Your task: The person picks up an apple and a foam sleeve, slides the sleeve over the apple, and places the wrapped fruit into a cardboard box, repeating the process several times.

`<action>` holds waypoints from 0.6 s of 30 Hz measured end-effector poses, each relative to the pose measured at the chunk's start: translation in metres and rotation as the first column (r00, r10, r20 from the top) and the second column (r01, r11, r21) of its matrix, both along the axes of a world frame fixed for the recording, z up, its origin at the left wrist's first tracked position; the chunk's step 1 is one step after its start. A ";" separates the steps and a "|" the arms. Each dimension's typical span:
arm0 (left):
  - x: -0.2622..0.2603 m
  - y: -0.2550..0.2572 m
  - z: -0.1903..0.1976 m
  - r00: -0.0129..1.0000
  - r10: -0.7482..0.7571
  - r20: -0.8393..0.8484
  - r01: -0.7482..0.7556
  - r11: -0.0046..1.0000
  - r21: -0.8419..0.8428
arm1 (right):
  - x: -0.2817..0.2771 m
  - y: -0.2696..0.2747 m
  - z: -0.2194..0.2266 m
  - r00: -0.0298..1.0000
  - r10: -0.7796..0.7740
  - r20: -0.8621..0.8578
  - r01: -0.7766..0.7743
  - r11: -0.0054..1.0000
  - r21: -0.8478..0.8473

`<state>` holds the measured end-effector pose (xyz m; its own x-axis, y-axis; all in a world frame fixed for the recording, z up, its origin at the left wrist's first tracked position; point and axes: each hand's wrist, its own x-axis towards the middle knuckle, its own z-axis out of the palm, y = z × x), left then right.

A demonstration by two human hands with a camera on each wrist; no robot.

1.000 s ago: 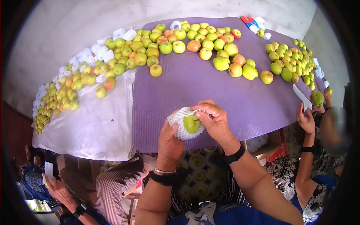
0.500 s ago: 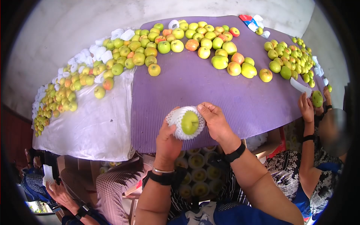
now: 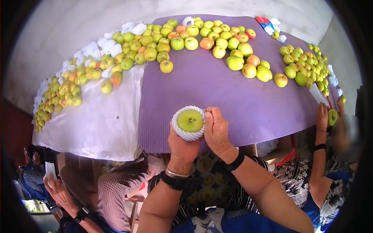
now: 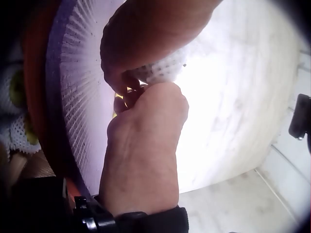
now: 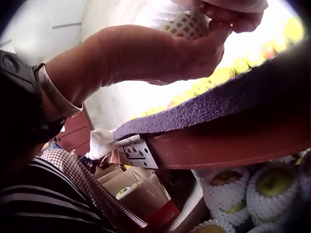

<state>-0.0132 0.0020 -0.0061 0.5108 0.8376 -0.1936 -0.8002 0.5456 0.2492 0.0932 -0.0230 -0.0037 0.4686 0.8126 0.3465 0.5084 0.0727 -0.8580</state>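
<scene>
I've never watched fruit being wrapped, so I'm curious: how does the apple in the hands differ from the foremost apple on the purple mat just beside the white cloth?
The held apple sits in a white foam net; the mat apple is bare. The held apple looks green, the mat apple yellower. The left hand holds the held apple, while the mat apple rests on the purple mat. Both are roundish.
</scene>
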 end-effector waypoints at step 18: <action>-0.068 -0.076 0.023 0.956 -0.235 -0.178 0.235 0.972 -0.024 | 0.011 -0.114 0.048 0.530 0.528 -0.664 -0.740 0.671 -0.058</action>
<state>-0.0813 -0.0743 0.0165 0.6503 0.6973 -0.3016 -0.5920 0.7139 0.3741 0.1045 -0.1365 0.0439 -0.2089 0.9729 -0.0993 -0.1400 -0.1303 -0.9815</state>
